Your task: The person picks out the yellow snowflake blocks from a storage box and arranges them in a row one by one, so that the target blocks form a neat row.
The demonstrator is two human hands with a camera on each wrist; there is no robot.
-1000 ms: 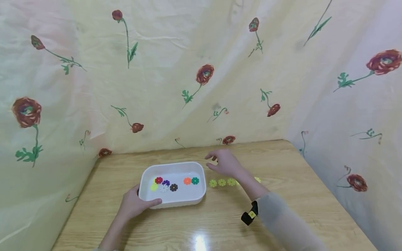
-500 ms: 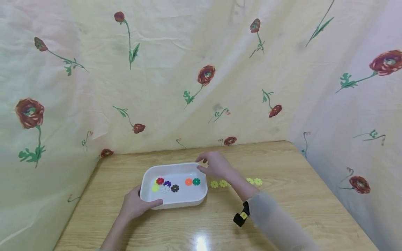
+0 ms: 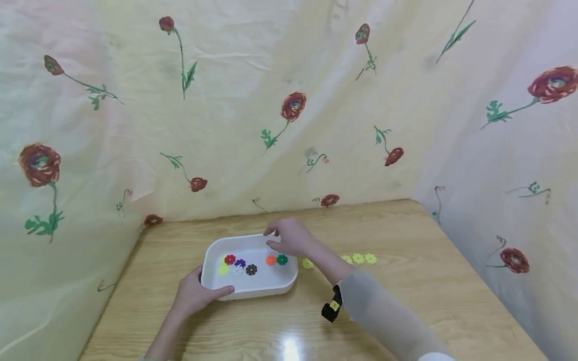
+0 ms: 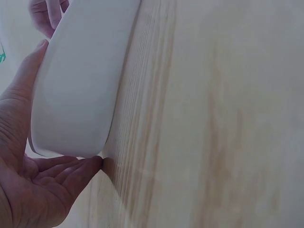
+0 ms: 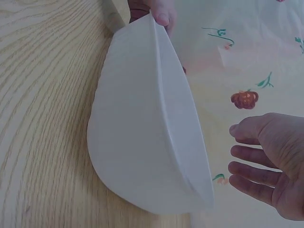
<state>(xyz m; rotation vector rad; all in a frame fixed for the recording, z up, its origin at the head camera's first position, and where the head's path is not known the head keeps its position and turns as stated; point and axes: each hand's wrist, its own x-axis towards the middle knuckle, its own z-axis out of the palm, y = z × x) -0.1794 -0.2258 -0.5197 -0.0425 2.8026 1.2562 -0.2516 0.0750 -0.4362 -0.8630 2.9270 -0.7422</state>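
Observation:
My left hand (image 3: 194, 292) holds the near left corner of a white plastic tray (image 3: 257, 290), thumb over the rim and fingers against the outside wall. Over the tray's far right part hovers my right hand (image 3: 291, 238), fingers loosely bent and apart, with nothing visible between them. Flower-shaped plastic discs lie flat in the tray. Red (image 3: 230, 259), purple (image 3: 240, 263), brown (image 3: 251, 269), white (image 3: 237, 271) and yellow discs (image 3: 223, 269) cluster on the left. An orange disc (image 3: 271, 260) and a green disc (image 3: 282, 259) lie side by side at the right.
Right of the tray, a row of yellow flower discs (image 3: 358, 258) lies on the wooden table (image 3: 429, 291), partly hidden by my right forearm. A flower-printed cloth (image 3: 235, 125) hangs behind the table and along its sides.
My right hand has moved left, from beside the tray's right end to over its inside. The left hand and the tray have stayed put.

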